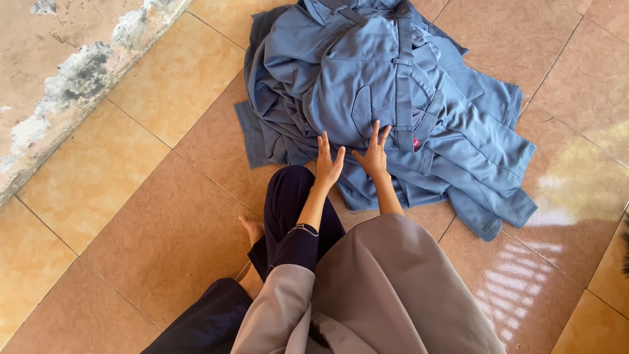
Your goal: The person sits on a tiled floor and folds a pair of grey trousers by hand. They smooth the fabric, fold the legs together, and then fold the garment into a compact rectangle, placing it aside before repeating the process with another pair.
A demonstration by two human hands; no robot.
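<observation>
Resting flat on pile of blue garments (393,98): left hand (327,164) and right hand (373,154), both open, fingers spread, gripping nothing. Pile heaped on tiled floor (164,229), just ahead of folded knee (291,187). Fabric judged soft, limp, light; best gripped at waistband (405,72) or hem edge.

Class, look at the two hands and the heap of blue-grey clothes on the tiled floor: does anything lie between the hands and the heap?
Nothing visible does. The left hand and the right hand both rest flat, fingers spread, directly on the near edge of the blue-grey clothes heap. Only the person's dark trouser knee lies close, below the left hand, not between.
</observation>
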